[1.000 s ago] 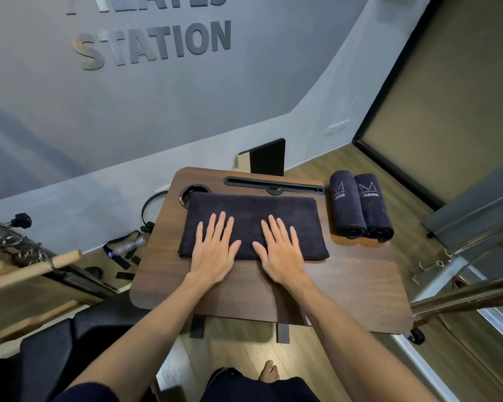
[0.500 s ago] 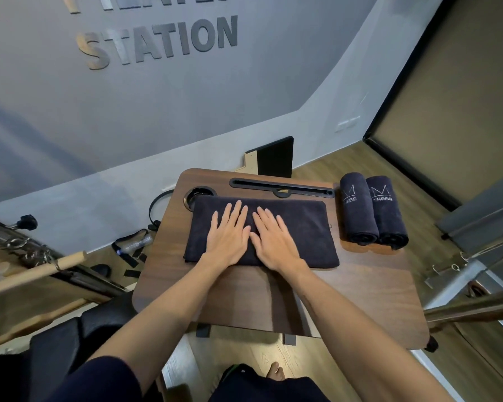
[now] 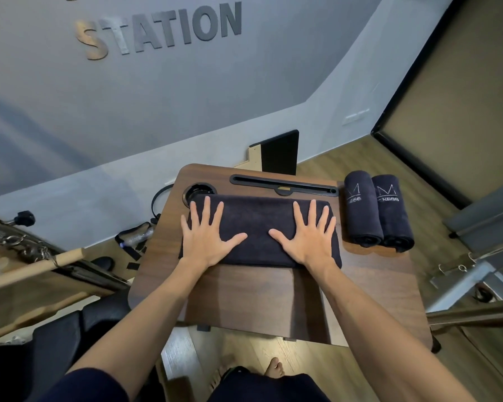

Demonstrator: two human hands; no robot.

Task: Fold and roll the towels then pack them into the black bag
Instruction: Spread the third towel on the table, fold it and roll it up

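Left hand (image 3: 205,237) and right hand (image 3: 308,235), fingers spread, press flat on the folded dark towel (image 3: 259,227) at the tabletop's (image 3: 259,300) far centre; two rolled towels (image 3: 378,210) lie right.

Left hand (image 3: 206,239) and right hand (image 3: 305,237) press flat, fingers spread, on the folded dark towel (image 3: 259,227); 2 rolled towels (image 3: 378,210) lie beside it on the wooden table (image 3: 259,297)
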